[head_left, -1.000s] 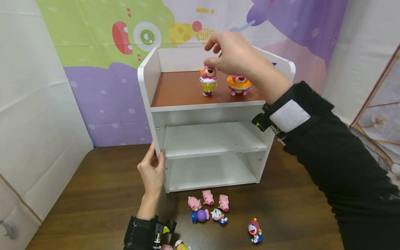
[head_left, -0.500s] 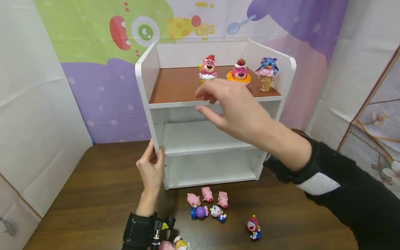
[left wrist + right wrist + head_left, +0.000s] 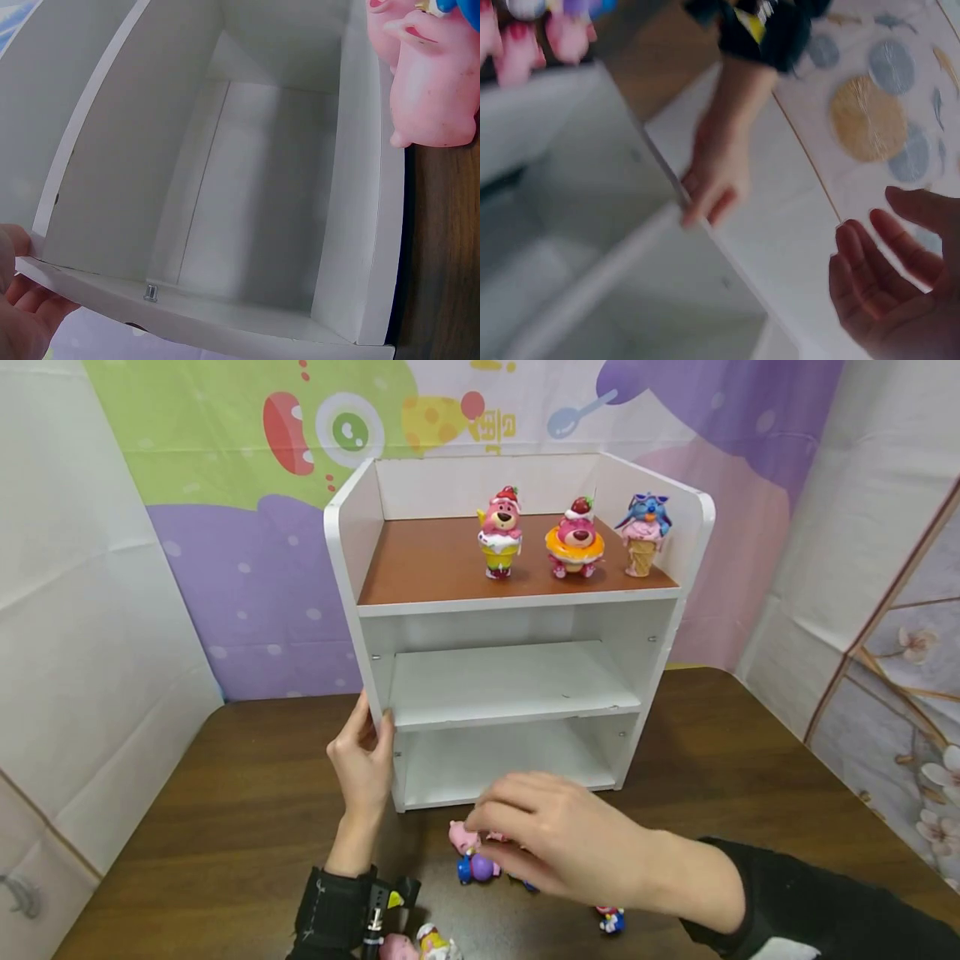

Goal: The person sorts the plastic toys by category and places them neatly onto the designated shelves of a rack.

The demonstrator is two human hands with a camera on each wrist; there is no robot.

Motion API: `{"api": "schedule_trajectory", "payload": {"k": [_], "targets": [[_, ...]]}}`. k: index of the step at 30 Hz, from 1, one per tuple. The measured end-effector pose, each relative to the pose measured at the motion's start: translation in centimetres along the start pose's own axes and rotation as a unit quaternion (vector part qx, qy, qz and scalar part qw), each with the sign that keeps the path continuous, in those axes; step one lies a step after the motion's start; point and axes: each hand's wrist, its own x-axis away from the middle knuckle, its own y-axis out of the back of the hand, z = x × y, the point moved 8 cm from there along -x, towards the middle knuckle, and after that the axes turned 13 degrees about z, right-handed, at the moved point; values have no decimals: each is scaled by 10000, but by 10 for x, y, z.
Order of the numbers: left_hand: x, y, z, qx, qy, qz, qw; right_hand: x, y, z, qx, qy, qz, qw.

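My left hand [image 3: 363, 772] grips the left side panel of a white shelf unit [image 3: 517, 602], thumb at the front edge and fingers on the outer side. My right hand [image 3: 562, 839], holding nothing, hovers over small toy figures in front of the unit, fingers loosely bent. It partly covers them; a pink pig figure [image 3: 462, 837] and a blue and purple figure [image 3: 480, 867] show beside its fingertips. On the brown top shelf stand a pink bear in a yellow cup [image 3: 499, 539], a pink bear with an orange ring [image 3: 576, 547] and a blue figure on an ice-cream cone [image 3: 643, 535].
A red and blue figure [image 3: 611, 920] lies on the brown table [image 3: 225, 827], partly behind my right wrist. Near my left cuff lie a pink figure [image 3: 398, 947] and a yellow and white one [image 3: 437, 942]. A patterned cloth [image 3: 247, 585] hangs behind the unit.
My right hand has left the pink bear in the yellow cup on the top shelf and come down to the figures on the table. The left hand keeps its grip.
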Motion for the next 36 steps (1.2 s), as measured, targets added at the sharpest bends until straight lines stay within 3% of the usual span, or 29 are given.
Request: {"api": "schedule_trajectory", "payload": {"k": [4, 7, 13, 17, 28, 36], "targets": [[2, -2, 15, 25, 1, -9, 10000, 10, -37, 9, 194, 358, 446, 9982], [2, -2, 15, 17, 16, 22, 10000, 15, -65, 14, 216, 466, 912, 9945], [2, -1, 15, -11, 31, 21, 10000, 15, -106, 16, -405, 544, 1569, 9853], [2, -2, 13, -4, -16, 22, 10000, 14, -125, 18, -298, 666, 1853, 9800], [2, -2, 16, 23, -12, 22, 10000, 12, -168, 23, 781, 986, 2358, 9636], [1, -1, 14, 64, -31, 6, 10000, 13, -181, 22, 538, 853, 2588, 9607]]}}
